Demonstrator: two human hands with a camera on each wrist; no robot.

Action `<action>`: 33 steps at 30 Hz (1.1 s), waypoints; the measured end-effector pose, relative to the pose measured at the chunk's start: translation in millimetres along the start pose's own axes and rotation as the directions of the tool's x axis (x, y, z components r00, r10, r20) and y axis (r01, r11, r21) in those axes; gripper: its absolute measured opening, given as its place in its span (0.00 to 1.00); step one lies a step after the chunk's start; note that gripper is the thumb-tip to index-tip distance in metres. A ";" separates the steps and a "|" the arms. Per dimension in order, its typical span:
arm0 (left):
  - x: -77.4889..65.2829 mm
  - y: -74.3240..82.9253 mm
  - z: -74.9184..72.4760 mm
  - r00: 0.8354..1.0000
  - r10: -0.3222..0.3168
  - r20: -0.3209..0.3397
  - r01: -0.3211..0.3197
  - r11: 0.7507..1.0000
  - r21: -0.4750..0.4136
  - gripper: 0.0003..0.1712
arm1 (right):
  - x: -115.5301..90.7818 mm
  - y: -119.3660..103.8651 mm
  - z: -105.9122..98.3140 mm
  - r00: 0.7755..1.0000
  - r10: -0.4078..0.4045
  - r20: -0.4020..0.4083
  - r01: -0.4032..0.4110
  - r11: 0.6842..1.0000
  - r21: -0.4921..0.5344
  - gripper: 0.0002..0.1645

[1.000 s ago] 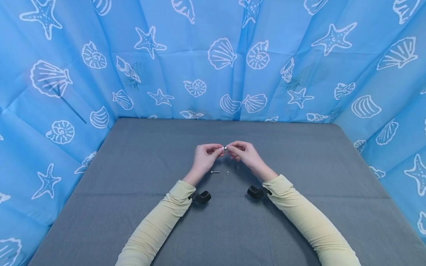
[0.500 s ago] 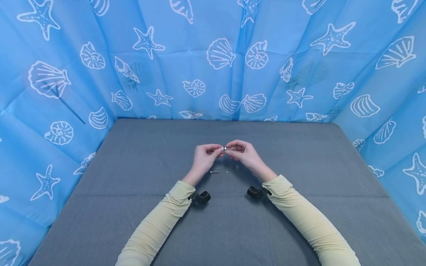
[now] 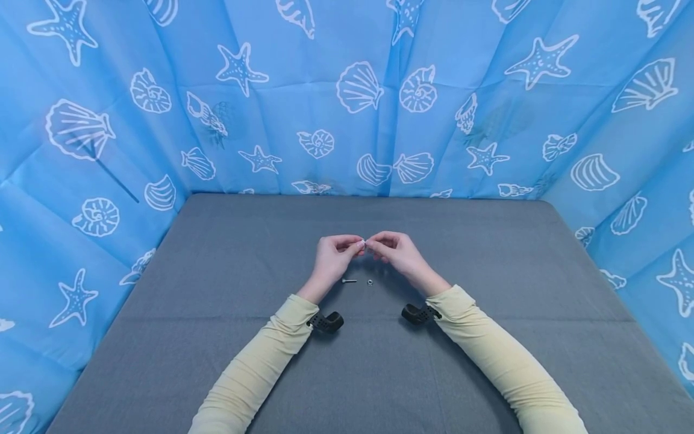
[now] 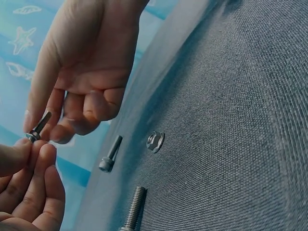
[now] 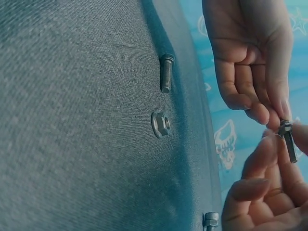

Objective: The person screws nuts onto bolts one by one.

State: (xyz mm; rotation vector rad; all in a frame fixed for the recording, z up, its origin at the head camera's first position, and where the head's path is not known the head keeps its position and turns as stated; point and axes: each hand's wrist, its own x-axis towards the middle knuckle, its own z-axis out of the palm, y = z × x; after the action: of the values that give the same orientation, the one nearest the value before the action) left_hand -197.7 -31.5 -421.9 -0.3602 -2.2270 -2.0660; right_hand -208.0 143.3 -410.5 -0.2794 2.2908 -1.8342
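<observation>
Above the table my left hand [image 3: 336,256] pinches a small metal bolt [image 4: 45,119] at its head end, the threaded shank pointing toward my right hand. A flange nut [image 5: 286,128] sits on that bolt close to the head. My right hand [image 3: 398,250] has thumb and fingertips at the nut, pinching it from the other side; the fingertips of both hands nearly meet. Under the hands, a loose bolt [image 3: 349,281] and a loose flange nut [image 3: 370,282] lie on the cloth. The left wrist view shows another socket-head bolt [image 4: 110,155] beyond them.
A grey cloth-covered table [image 3: 244,253] spreads around the hands. Behind it and at both sides hangs a blue curtain [image 3: 303,102] with white shells and starfish. Black wrist mounts [image 3: 326,322] stick out inward from the yellow sleeves [image 3: 255,361].
My right fingers spread apart half a second ago, baring the bolt's shank, and have now closed in again at the nut. My left hand stays in place. The loose bolt and nut have not moved.
</observation>
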 end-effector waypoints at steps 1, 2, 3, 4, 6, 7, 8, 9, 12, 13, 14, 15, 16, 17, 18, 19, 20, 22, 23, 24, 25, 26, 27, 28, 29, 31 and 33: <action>0.0 0.1 0.3 1.000 -0.003 -0.002 0.003 1.000 0.003 0.12 | 0.0 0.1 -0.1 1.000 0.011 -0.002 -0.011 1.000 -0.008 0.16; 0.2 -0.3 0.7 1.000 -0.006 -0.004 0.006 1.000 0.007 0.11 | 0.2 0.1 -0.1 1.000 0.016 -0.004 -0.016 1.000 -0.015 0.17; 0.2 -0.1 1.0 1.000 -0.009 -0.008 0.009 1.000 0.010 0.11 | 0.2 0.2 -0.2 1.000 0.021 -0.005 -0.021 1.000 -0.011 0.18; 0.3 -0.3 1.1 1.000 -0.014 -0.011 0.014 1.000 0.009 0.10 | 0.2 0.2 0.0 1.000 0.024 -0.006 -0.024 1.000 -0.002 0.18; 0.5 -1.0 1.3 1.000 -0.019 -0.015 0.019 1.000 0.009 0.10 | 0.1 0.1 0.0 1.000 0.017 -0.004 -0.017 1.000 0.014 0.17; 0.8 -1.8 1.5 1.000 -0.020 -0.016 0.021 1.000 0.006 0.10 | -0.1 0.1 -0.1 1.000 0.012 -0.001 -0.012 1.000 0.017 0.16; 0.8 -2.1 1.6 1.000 -0.019 -0.016 0.019 1.000 0.006 0.10 | -0.2 0.1 -0.2 1.000 0.005 0.003 -0.005 1.000 0.015 0.16; 0.8 -2.5 1.7 1.000 -0.017 -0.017 0.017 1.000 0.008 0.10 | -0.2 0.3 -0.4 1.000 0.006 0.005 -0.006 1.000 0.014 0.15; 1.0 -3.6 1.9 1.000 -0.008 -0.019 0.008 0.999 0.032 0.10 | -0.1 0.9 -1.0 1.000 0.022 0.012 -0.022 1.000 -0.013 0.18; 1.0 -3.9 2.0 1.000 -0.004 -0.019 0.005 0.999 0.036 0.10 | -0.2 0.9 -1.2 1.000 0.026 0.015 -0.026 1.000 -0.017 0.20; 0.8 -3.9 2.0 1.000 -0.002 -0.021 0.003 0.999 0.041 0.10 | 0.0 1.3 -1.4 1.000 0.027 0.015 -0.027 1.000 -0.014 0.21; 1.0 -4.1 2.0 1.000 -0.001 -0.023 0.002 0.999 0.039 0.09 | 0.1 1.8 -1.7 1.000 0.027 0.016 -0.026 1.000 -0.009 0.21; 0.9 -4.0 1.9 1.000 -0.001 -0.023 0.002 0.999 0.036 0.10 | 0.0 1.8 -2.0 1.000 0.022 0.016 -0.022 1.000 -0.005 0.20; 0.7 -3.6 1.8 1.000 0.000 -0.023 0.001 0.999 0.037 0.10 | -0.1 2.0 -2.3 1.000 0.015 0.016 -0.015 1.000 -0.001 0.19; 0.5 -3.2 1.6 1.000 0.002 -0.021 -0.001 0.999 0.032 0.10 | -0.2 2.0 -2.5 1.000 0.007 0.015 -0.007 1.000 -0.001 0.17; 0.4 -2.6 1.6 1.000 0.002 -0.020 -0.002 1.000 0.030 0.10 | -0.4 1.5 -2.7 1.000 0.001 0.016 -0.001 1.000 -0.001 0.16; 0.3 -2.2 1.7 1.000 0.002 -0.020 -0.001 1.000 0.028 0.10 | -0.3 1.6 -3.0 1.000 0.001 0.014 -0.001 1.000 -0.007 0.16; 0.0 -2.0 1.6 1.000 0.004 -0.016 -0.003 0.999 0.033 0.11 | -0.5 0.9 -3.1 1.000 0.013 0.016 -0.013 1.000 -0.028 0.16; 0.0 -2.1 1.6 1.000 0.003 -0.016 -0.003 0.999 0.037 0.11 | -0.4 1.0 -3.1 1.000 0.022 0.015 -0.022 0.999 -0.033 0.17; 0.3 -2.6 1.8 1.000 0.003 -0.014 -0.003 0.999 0.033 0.11 | -0.4 1.0 -3.1 0.999 0.030 0.013 -0.030 0.999 -0.031 0.18; 0.4 -3.0 1.9 1.000 0.002 -0.015 -0.001 1.000 0.031 0.11 | -0.4 1.1 -3.0 0.999 0.035 0.015 -0.034 0.999 -0.028 0.20; 0.4 -3.4 1.9 1.000 0.001 -0.015 -0.001 0.999 0.032 0.11 | -0.3 1.3 -2.8 0.999 0.037 0.013 -0.037 0.999 -0.022 0.20; 0.3 -3.6 2.0 1.000 0.000 -0.015 0.001 0.999 0.033 0.12 | -0.4 1.5 -2.7 0.999 0.033 0.015 -0.033 0.999 -0.014 0.20; 0.4 -3.7 2.1 1.000 -0.001 -0.015 0.002 1.000 0.031 0.12 | -0.4 1.7 -2.6 1.000 0.025 0.017 -0.025 1.000 -0.006 0.19; 0.4 -3.6 2.2 1.000 0.000 -0.014 0.000 1.000 0.026 0.12 | -0.5 1.8 -2.4 1.000 0.018 0.016 -0.018 1.000 0.002 0.18; 0.3 -3.6 2.3 1.000 -0.002 -0.015 0.003 1.000 0.026 0.12 | -0.6 1.7 -2.3 1.000 0.004 0.021 -0.004 1.000 -0.002 0.17; 0.3 -4.2 2.6 1.000 -0.003 -0.016 0.003 1.000 0.027 0.12 | -0.8 0.8 -2.0 1.000 0.005 0.025 -0.004 1.000 -0.021 0.17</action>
State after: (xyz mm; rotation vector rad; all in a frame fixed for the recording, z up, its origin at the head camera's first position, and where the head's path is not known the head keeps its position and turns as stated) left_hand -198.7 -29.2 -426.1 -0.3371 -2.2450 -2.0309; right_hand -207.8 145.5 -410.8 -0.2985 2.2934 -1.7949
